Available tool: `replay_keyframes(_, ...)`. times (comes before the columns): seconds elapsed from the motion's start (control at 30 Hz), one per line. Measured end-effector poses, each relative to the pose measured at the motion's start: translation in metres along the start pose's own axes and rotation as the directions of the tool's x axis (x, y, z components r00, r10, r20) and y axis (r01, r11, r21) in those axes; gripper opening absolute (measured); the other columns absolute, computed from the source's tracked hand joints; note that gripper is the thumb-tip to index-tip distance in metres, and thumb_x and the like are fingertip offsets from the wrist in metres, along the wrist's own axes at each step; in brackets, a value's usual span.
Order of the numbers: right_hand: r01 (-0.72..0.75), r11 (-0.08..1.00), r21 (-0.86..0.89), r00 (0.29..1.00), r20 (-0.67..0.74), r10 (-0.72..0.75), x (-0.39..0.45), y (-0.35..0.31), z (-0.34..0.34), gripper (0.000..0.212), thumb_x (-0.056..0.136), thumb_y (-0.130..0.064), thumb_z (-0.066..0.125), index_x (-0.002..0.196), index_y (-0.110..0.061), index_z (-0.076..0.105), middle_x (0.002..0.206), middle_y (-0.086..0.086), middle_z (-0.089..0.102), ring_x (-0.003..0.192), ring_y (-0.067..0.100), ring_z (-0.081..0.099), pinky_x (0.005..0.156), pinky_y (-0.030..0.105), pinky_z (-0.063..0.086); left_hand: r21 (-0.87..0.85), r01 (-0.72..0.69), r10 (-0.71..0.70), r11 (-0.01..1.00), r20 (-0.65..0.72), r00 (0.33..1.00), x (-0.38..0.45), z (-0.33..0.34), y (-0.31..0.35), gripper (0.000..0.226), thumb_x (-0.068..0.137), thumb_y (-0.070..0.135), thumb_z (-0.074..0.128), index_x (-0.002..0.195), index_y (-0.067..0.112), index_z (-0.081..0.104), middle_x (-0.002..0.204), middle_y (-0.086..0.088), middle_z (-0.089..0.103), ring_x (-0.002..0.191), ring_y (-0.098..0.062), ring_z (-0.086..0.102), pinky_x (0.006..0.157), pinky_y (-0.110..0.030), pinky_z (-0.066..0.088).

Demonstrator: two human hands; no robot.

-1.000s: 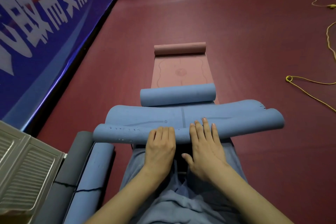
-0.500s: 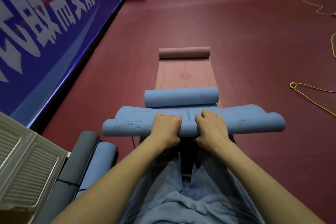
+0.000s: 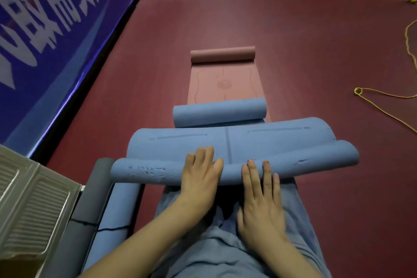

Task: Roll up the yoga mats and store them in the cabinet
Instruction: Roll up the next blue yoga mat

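A blue yoga mat (image 3: 282, 137) lies across my lap, its near edge rolled into a tube. My left hand (image 3: 199, 174) rests flat on top of the roll, fingers stretched forward. To the right, my right hand (image 3: 259, 201) lies flat with its fingertips against the roll's near side. Beyond it sits a second blue mat (image 3: 218, 111), partly rolled, on the floor. Farther off lies a pink mat (image 3: 223, 79), flat with its far end rolled. Two rolled mats, a grey one (image 3: 90, 198) and a blue one (image 3: 117, 210), lie at my lower left.
A louvred grey cabinet door (image 3: 29, 205) stands at the lower left. A blue banner wall (image 3: 56, 29) runs along the left side. A yellow cord (image 3: 383, 104) trails over the dark red floor (image 3: 293, 18) at the right.
Both hands were curled over the roll half a second ago. Now they lie flat, pulled back toward me, and the roll looks thicker.
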State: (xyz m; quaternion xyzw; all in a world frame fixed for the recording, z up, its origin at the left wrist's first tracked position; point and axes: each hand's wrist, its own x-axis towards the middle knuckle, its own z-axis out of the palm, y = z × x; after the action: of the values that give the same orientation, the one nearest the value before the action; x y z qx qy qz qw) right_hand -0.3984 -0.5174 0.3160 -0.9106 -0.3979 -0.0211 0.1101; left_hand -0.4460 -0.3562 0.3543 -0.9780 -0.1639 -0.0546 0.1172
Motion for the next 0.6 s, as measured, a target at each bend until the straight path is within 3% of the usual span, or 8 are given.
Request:
replay_keyframes(0.23,-0.027,0.999,-0.035,1.000,-0.010,0.027,0.009,0.001,0.003,0.114,0.047,-0.020,0.073,0.153,-0.004,0.036,0.162,0.011,0.030,0.153,0.042,0.013,0.118,0.057,0.017,0.070,-0.014,0.021,0.997,-0.098,0.995,-0.006,0.003,0.012,0.026,0.063,0.010,0.061,0.088,0.016,0.061,0.080,-0.006,0.050,0.072,-0.027,0.049,0.066,-0.038,0.027)
replay_keyframes(0.37,-0.025,0.999,-0.045,1.000,-0.002,0.025,0.031,-0.002,-0.007,0.109,0.044,-0.023,0.072,0.147,-0.003,0.042,0.151,0.011,0.041,0.151,0.043,0.017,0.119,0.056,0.014,0.027,-0.002,0.006,1.000,-0.157,0.988,-0.007,0.005,0.007,0.029,0.068,0.003,0.047,0.093,0.009,0.062,0.080,-0.009,0.051,0.071,-0.029,0.050,0.063,-0.039,0.040)
replay_keyframes(0.43,-0.025,0.998,-0.061,1.000,0.006,0.025,0.048,0.000,-0.009,0.103,0.041,-0.023,0.072,0.140,-0.005,0.049,0.141,0.011,0.047,0.148,0.044,0.025,0.119,0.056,0.014,0.034,-0.003,0.008,0.999,-0.159,0.987,-0.009,0.012,0.005,0.041,0.077,0.003,0.038,0.108,0.000,0.064,0.089,-0.013,0.055,0.079,-0.031,0.053,0.073,-0.041,0.048)
replay_keyframes(0.53,0.015,0.994,-0.109,0.996,0.089,-0.006,0.071,0.003,-0.018,0.089,0.043,-0.026,0.075,0.128,-0.008,0.055,0.125,0.011,0.056,0.135,0.043,0.041,0.118,0.052,0.014,0.066,0.009,-0.002,0.998,-0.105,0.994,-0.007,0.021,0.005,0.057,0.076,0.010,0.051,0.130,-0.009,0.055,0.103,-0.019,0.056,0.088,-0.036,0.054,0.090,-0.046,0.050)
replay_keyframes(0.6,0.056,0.989,-0.136,0.986,0.165,-0.033,0.084,0.004,-0.029,0.072,0.059,-0.025,0.073,0.126,-0.012,0.049,0.123,0.009,0.051,0.125,0.037,0.043,0.119,0.047,0.014,0.036,0.022,-0.020,0.999,-0.056,0.998,0.005,0.022,0.002,0.060,0.065,0.011,0.062,0.123,-0.005,0.058,0.096,-0.015,0.055,0.082,-0.034,0.053,0.082,-0.043,0.048)
